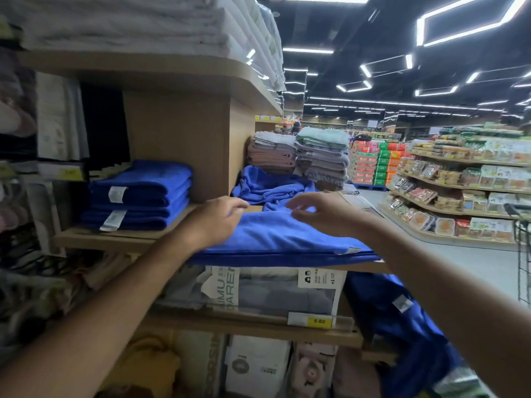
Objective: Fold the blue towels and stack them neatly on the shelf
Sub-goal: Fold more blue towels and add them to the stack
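A folded blue towel [281,239] lies flat on the wooden shelf [115,239], its front edge overhanging. My left hand [214,219] rests on its left end, fingers loosely bent. Just above the towel's far edge hovers my right hand [319,209], fingers spread and relaxed, gripping nothing. A neat stack of folded blue towels [138,196] stands in the shelf's left bay. Behind the flat towel sits a crumpled heap of blue towels [270,185]. Another blue towel [402,326] hangs down at the lower right.
Grey, pink and green towel stacks [298,156] stand further back on the shelf. White towels [143,21] fill the board above. Packaged bedding [273,291] and a yellow price tag [319,321] sit below. Grocery shelving [459,191] and a cart [523,245] flank the aisle on the right.
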